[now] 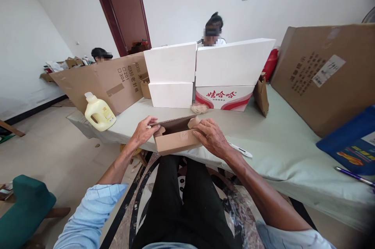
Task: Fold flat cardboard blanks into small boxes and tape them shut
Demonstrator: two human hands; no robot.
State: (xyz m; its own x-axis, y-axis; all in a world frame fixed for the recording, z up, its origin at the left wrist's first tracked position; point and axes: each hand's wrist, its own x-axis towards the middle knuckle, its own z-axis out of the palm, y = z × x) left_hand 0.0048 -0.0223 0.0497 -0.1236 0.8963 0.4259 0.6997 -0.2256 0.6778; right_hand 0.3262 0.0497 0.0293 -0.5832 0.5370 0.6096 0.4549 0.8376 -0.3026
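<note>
A small brown cardboard box (177,142) is at the table's near edge, its top open and the inside dark. My left hand (145,130) grips its left end, thumb at the side flap and fingers behind. At the opposite end, my right hand (211,135) holds the right side, with its thumb on the front wall near the flap. A white utility knife (240,150) lies on the table just right of my right hand. Behind the box sits a crumpled pale bundle (199,108).
White boxes (172,63) stand stacked across the table. Large cartons (328,69) flank them. A yellow jug (100,113) is at left; a blue container (351,143) and purple pen (354,176) are at right. Two people (215,32) sit beyond the boxes.
</note>
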